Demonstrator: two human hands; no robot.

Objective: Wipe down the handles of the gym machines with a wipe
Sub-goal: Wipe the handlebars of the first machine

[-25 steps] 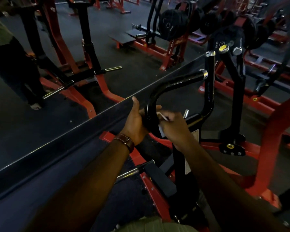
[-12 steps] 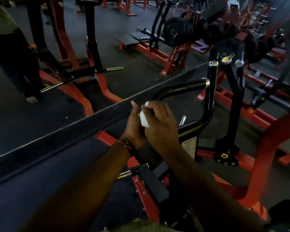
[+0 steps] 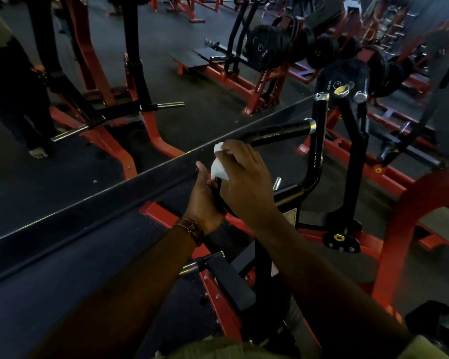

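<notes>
Change: since a second ago the right hand has climbed from low on the black handle bend to its upper curve, and more of the white wipe now shows.
Right hand [image 3: 246, 185]: fingers curled over the bend of the handle, pinching the white wipe [image 3: 218, 168] against it; the wipe bunches out between thumb side and fingers, one corner poking up near the knuckles.
Left hand [image 3: 205, 200]: wrapped around the same black tube just below the right hand, thumb raised and pointing up; its fingers are hidden behind the tube, touching the lower edge of the wipe.
Wrist strap [image 3: 191, 229]: brown leather band on the left wrist.
Horizontal handle [image 3: 280, 132]: black textured grip running right from the wiped bend, ending in a chrome cap; bare of any hand.
Upright handle [image 3: 319, 136]: glossy black post just beyond that cap, chrome-topped, curving down into the machine's lever.
Machine frame [image 3: 399, 229]: red tubing around and under the handles, with a black plate carrying a yellow-centred pivot low on the right.
Mirror [image 3: 114, 125]: wall mirror behind the machine, its lower edge running diagonally past the hands, reflecting red racks and dark floor.
Weight plates [image 3: 267, 47]: black discs loaded on a red machine far back.
Bystander [image 3: 18, 99]: dark trousers and a bare foot at the left edge, seen in the mirror.
</notes>
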